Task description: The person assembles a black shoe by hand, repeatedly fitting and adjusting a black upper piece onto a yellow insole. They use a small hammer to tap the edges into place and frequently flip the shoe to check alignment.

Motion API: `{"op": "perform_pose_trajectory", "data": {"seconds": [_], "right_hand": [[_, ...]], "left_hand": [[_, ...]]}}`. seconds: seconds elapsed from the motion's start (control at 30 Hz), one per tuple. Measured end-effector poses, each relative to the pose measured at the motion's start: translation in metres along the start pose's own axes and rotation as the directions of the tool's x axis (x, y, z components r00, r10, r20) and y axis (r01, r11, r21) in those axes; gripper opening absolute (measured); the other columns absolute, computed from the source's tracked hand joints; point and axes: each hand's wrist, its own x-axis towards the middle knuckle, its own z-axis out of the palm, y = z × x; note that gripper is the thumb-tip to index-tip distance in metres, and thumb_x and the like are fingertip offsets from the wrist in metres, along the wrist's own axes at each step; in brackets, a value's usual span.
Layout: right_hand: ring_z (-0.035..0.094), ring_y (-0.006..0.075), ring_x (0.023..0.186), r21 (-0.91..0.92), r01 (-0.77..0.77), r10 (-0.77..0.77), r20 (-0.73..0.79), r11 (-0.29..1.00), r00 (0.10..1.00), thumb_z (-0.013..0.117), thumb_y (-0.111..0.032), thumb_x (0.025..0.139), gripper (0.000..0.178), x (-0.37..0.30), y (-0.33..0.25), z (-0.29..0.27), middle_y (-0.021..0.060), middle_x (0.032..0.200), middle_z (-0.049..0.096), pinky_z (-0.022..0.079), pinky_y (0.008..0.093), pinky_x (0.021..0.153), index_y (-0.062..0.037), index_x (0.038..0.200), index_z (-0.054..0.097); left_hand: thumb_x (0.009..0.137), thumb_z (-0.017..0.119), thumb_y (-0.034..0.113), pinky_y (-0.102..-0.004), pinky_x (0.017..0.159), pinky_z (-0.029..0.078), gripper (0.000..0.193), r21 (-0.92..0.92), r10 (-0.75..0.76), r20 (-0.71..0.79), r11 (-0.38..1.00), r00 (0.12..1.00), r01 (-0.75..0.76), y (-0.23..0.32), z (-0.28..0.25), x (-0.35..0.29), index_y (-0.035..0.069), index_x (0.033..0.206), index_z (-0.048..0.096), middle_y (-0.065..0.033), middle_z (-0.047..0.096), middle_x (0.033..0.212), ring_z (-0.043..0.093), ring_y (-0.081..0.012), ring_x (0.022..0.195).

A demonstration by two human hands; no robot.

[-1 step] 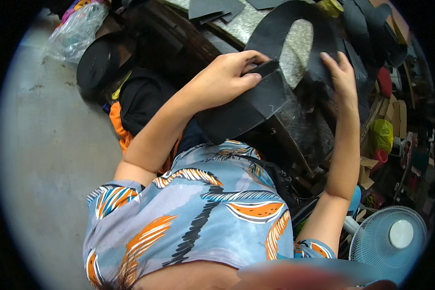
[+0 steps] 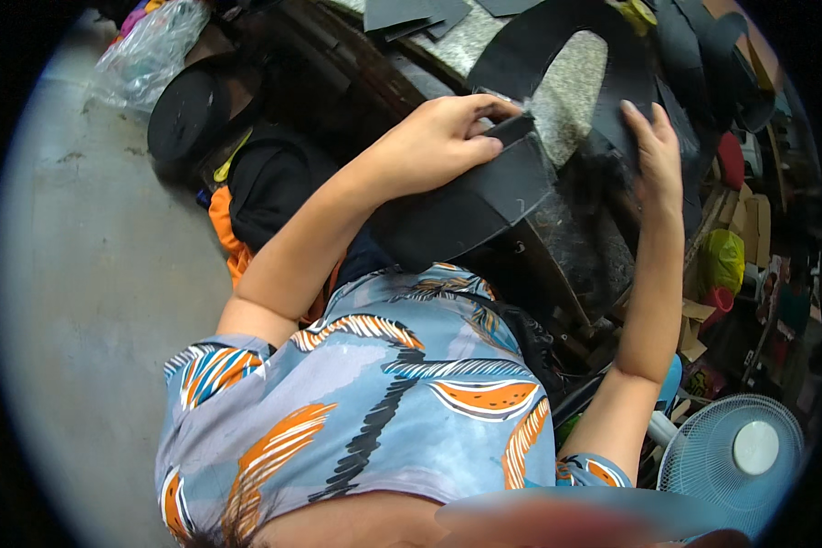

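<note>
Hands at work over a cluttered bench, seen from above our own shoulders: our left hand [image 2: 438, 142] is closed in a pinch around a small dark tool or strip [image 2: 511, 128], its thumb and fingers pressing it against the upper edge of a broad black sheet of rubbery material [image 2: 470, 205] that drapes from the counter toward our lap. Held that way, the sheet appears braced so its edge stays put under the tool. Just right of it, a large black ring-shaped cutout [image 2: 557, 36] lies on the speckled grey stone counter [image 2: 571, 87], the stone showing through its opening. Our right hand [image 2: 653, 151] rests flat and open-fingered on the black material near the counter's edge, seemingly steadying it; it grips nothing that we can see.

To the far left, a clear plastic bag [image 2: 146, 55] and a round black disc [image 2: 187, 114] sit on the grey concrete floor [image 2: 91, 274]. At far right, a yellow-green bag [image 2: 723, 260] hangs among stacked goods, and a pale blue electric fan [image 2: 735, 452] stands low beside our right elbow.
</note>
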Motion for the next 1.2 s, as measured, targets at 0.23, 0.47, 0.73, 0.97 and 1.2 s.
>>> {"op": "perform_pose_trajectory", "data": {"seconds": [0.23,0.47,0.73,0.97,1.2], "right_hand": [[0.061,0.0048,0.073,0.248,-0.041,0.021,0.081,0.968,0.997,0.057,-0.018,0.102,0.023,-0.062,-0.003,0.026,-0.0014,0.096,0.065,0.047,0.0198,0.057,-0.0065,0.121,0.055],[0.065,0.0081,0.09,0.344,0.08,-0.077,-0.023,0.936,0.997,0.063,-0.019,0.097,0.028,-0.08,-0.01,0.049,-0.0002,0.107,0.068,0.052,0.0228,0.074,-0.0126,0.124,0.057],[0.065,0.0096,0.097,0.304,0.068,-0.051,-0.063,0.95,0.997,0.067,-0.019,0.094,0.032,-0.07,-0.001,0.038,-0.0005,0.108,0.067,0.053,0.027,0.081,-0.0129,0.124,0.057],[0.07,0.0154,0.09,0.358,0.074,-0.085,0.013,0.931,0.996,0.067,-0.008,0.092,0.04,-0.077,-0.002,0.042,0.0081,0.111,0.065,0.06,0.0273,0.071,-0.0043,0.128,0.049],[0.07,0.0155,0.084,0.211,0.123,-0.136,0.048,0.97,0.99,0.071,0.001,0.085,0.05,-0.086,0.007,0.048,0.011,0.109,0.065,0.06,0.0242,0.061,-0.0002,0.129,0.046]], "left_hand": [[0.09,0.061,0.008,-0.0232,0.078,0.053,0.037,-0.176,-0.082,0.046,0.98,0.996,0.089,-0.015,0.006,0.021,-0.01,0.122,0.06,-0.0091,0.069,0.096,0.065,-0.0105,0.082],[0.088,0.062,0.01,-0.0233,0.077,0.055,0.037,-0.262,-0.163,0.085,0.948,0.983,0.18,-0.014,0.008,0.023,-0.005,0.121,0.063,-0.0087,0.071,0.095,0.068,-0.0114,0.078],[0.085,0.065,0.01,-0.0225,0.076,0.056,0.04,-0.313,-0.24,0.066,0.917,0.969,0.248,-0.016,0.009,0.023,-0.004,0.122,0.065,-0.0107,0.072,0.096,0.07,-0.0127,0.079],[0.085,0.064,0.009,-0.022,0.077,0.056,0.038,-0.336,-0.243,0.098,0.905,0.965,0.262,-0.019,0.01,0.025,-0.004,0.121,0.065,-0.0104,0.072,0.097,0.069,-0.0125,0.079],[0.085,0.062,0.009,-0.0218,0.076,0.055,0.037,-0.321,-0.206,0.102,0.919,0.973,0.228,-0.021,0.011,0.026,-0.005,0.12,0.064,-0.009,0.071,0.097,0.068,-0.0115,0.08]]}}
